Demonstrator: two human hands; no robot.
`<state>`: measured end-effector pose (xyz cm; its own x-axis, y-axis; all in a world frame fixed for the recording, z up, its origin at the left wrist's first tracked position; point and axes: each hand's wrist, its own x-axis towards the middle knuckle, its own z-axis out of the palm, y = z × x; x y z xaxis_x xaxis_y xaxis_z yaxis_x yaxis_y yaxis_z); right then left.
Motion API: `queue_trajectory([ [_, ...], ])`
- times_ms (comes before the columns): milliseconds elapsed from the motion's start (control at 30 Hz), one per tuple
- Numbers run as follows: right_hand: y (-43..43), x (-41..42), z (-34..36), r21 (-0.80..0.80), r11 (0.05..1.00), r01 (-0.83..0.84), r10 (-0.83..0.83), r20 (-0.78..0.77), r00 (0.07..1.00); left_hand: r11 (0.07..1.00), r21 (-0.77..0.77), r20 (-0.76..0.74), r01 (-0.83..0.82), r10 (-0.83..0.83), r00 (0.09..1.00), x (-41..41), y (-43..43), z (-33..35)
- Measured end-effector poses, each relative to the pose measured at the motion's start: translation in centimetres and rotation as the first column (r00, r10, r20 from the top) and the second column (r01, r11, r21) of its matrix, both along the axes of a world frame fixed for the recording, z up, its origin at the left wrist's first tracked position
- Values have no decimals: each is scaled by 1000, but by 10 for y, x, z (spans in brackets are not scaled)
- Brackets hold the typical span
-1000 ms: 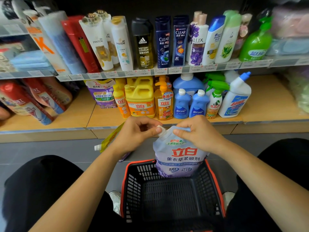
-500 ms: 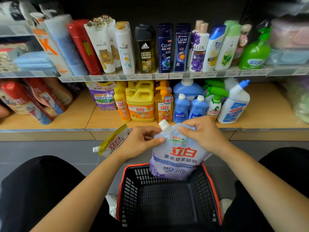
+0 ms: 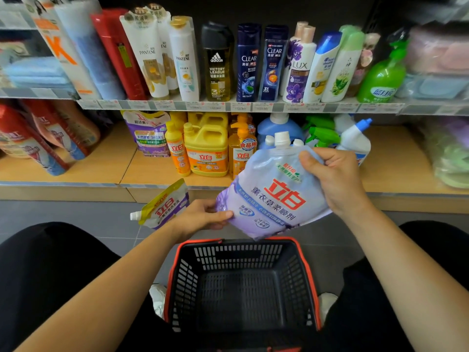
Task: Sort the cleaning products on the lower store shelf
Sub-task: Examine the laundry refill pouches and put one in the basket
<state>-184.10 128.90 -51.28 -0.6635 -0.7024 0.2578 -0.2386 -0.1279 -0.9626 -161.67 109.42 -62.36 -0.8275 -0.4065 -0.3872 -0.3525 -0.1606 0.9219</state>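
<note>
Both hands hold a lilac softener refill pouch with a white cap, lifted above the black basket and tilted toward the lower shelf. My right hand grips its upper right corner. My left hand pinches its lower left corner. A yellow-purple detergent pouch leans against the shelf front on the floor, left of my left hand. On the lower shelf stand a purple pouch, yellow dish-soap bottles, blue bottles and green spray bottles.
The upper shelf carries shampoo and body-wash bottles. Red detergent bags lean at the lower shelf's left. A white toilet-cleaner bottle stands behind my right hand. Pale green packs lie far right. My knees flank the basket.
The pouch has risen out of the basket and tilted forward toward the shelf. My left hand slid from its cap down to the lower left corner.
</note>
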Motion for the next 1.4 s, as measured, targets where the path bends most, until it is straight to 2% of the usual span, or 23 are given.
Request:
queue_trajectory([
  [133, 1, -14, -3, 6, 996, 87, -87, 89, 992, 983, 43, -104, -181, 184, 977, -9, 2, -7],
  [267, 1, -34, -25, 117, 979, 166, -189, 215, 958, 916, -28, -130, -400, 394, 910, -17, -3, 6],
  [333, 6, -41, -39, 188, 970, 156, -198, 229, 953, 893, -83, -141, -442, 428, 893, -14, -4, 19],
  [433, 19, -41, -60, 297, 954, 40, -111, 228, 967, 876, -154, -139, -456, 438, 888, -2, -4, 38],
  [533, 35, -27, -77, 382, 921, -77, -49, 309, 950, 885, -246, -54, -394, 394, 918, 16, -3, 45],
  [633, 45, -7, -104, 537, 833, -137, -114, 408, 906, 905, -316, 121, -285, 337, 934, 34, 5, 32],
  [767, 57, 36, -150, 690, 670, -275, -217, 537, 815, 922, -362, 364, -134, 272, 891, 56, 23, -15],
  [900, 58, 64, -191, 764, 526, -373, -256, 560, 788, 936, -352, 527, -7, 204, 825, 70, 41, -57],
  [1067, 52, 69, -220, 847, 388, -364, -252, 477, 842, 945, -321, 610, 63, 155, 777, 73, 46, -87],
  [1200, 48, 69, -231, 847, 271, -457, -191, 513, 837, 973, -152, 692, 174, -21, 722, 76, 51, -100],
  [1300, 42, 73, -234, 829, 169, -534, -69, 550, 832, 985, 16, 661, 173, -140, 737, 71, 56, -105],
  [1367, 36, 75, -235, 836, 156, -526, 41, 527, 849, 989, 25, 620, 147, -131, 774, 64, 56, -107],
  [1400, 33, 75, -235, 864, 164, -476, 114, 463, 879, 988, 3, 611, 152, -122, 783, 62, 54, -107],
])
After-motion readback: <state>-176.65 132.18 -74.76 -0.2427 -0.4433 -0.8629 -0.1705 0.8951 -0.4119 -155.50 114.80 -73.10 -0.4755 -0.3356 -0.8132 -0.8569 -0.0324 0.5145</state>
